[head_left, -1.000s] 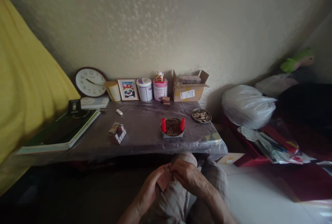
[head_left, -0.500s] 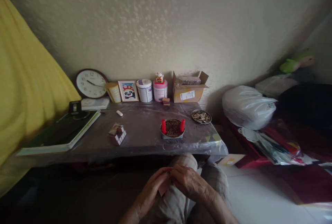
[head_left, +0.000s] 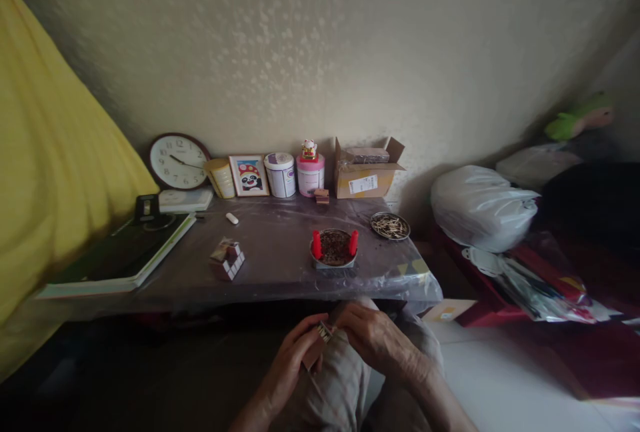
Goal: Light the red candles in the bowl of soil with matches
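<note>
Over my lap, my left hand (head_left: 299,345) is closed around a small brown matchbox (head_left: 313,352). Its upper end faces up, with a row of pale stick ends showing there. My right hand (head_left: 367,331) is just to the right, thumb and fingers pinched together close to that end. Whatever lies between those fingertips is too small to make out. On the table ahead stands a round tin (head_left: 334,250) of dark, soil-like grains with two red candle-like sticks upright at its sides. A round dish (head_left: 390,226) of loose matchsticks lies to its right.
A plastic cover lies over the table (head_left: 280,245). On it are a stack of small boxes (head_left: 229,259), a green book (head_left: 125,249) and a white oval piece (head_left: 232,219). A clock (head_left: 179,162), picture frame (head_left: 249,177), canisters (head_left: 281,175) and an opened carton (head_left: 367,175) line the wall.
My right hand has moved slightly right, away from my left hand. The matchbox end between them now shows more of its stick ends. The view has shifted a little.
</note>
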A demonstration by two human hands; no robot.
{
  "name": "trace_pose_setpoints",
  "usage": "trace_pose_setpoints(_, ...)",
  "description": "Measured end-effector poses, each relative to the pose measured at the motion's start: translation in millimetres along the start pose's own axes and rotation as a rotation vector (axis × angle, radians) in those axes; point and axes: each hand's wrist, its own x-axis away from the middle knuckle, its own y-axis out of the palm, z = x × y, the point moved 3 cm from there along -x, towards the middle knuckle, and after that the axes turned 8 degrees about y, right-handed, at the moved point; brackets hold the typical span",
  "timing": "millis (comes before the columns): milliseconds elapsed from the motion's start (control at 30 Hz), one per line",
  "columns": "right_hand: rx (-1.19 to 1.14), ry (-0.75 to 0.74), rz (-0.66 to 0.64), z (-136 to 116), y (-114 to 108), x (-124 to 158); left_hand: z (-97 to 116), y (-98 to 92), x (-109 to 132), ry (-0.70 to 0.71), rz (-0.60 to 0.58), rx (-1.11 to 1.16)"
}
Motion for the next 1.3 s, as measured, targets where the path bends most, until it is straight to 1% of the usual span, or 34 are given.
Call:
trace_pose_setpoints(100, 0.003, -0.058, -0.111, -4, 0, -2, 0, 1.0, -1, 0.018, 0.009, -0.019)
trace_pose_setpoints(233, 0.027, -0.059, -0.114, -12, -1, -5, 0, 4.4, -2, 0.037, -0.001, -0.003)
trace_pose_setpoints(367, 0.047, -0.068, -0.130, -21, 0, -6, 3, 9.6, -1, 0.023, -0.008, 0.014)
trace_pose_setpoints(500, -0.052, -0.063, -0.075, -24, -3, -6, 7, 11.5, 0, 0.024, 0.000, 0.036)
trace_pose_setpoints(600, -0.234, -0.026, -0.039, -18, -1, -7, 10, 11.9, 1, 0.028, 0.015, 0.053)
trace_pose_setpoints(667, -0.382, 0.011, 0.018, -9, 4, -8, 13, 12.6, 0, 0.042, 0.036, 0.059)
trace_pose_setpoints(733, -0.554, 0.095, 0.103, 2, 10, -8, 17, 13.4, 0, 0.054, 0.063, 0.061)
trace_pose_setpoints(800, -0.713, 0.213, 0.185, 11, 18, -6, 20, 14.5, -2, 0.062, 0.081, 0.067)
trace_pose_setpoints(867, -0.797, 0.295, 0.255, 15, 25, -3, 23, 15.3, -4, 0.086, 0.097, 0.078)
trace_pose_setpoints(933, -0.752, 0.311, 0.322, 13, 29, 0, 26, 15.9, -7, 0.120, 0.113, 0.089)
trace_pose_setpoints(1000, -0.624, 0.277, 0.366, 8, 31, 3, 27, 16.7, -9, 0.140, 0.127, 0.099)
trace_pose_setpoints(1100, -0.460, 0.195, 0.362, -3, 37, 7, 27, 18.2, -12, 0.139, 0.143, 0.134)
trace_pose_setpoints(1200, -0.388, 0.150, 0.340, -10, 45, 8, 27, 18.1, -15, 0.170, 0.166, 0.161)
trace_pose_setpoints(1300, -0.332, 0.108, 0.373, -15, 50, 8, 25, 15.8, -17, 0.208, 0.180, 0.132)
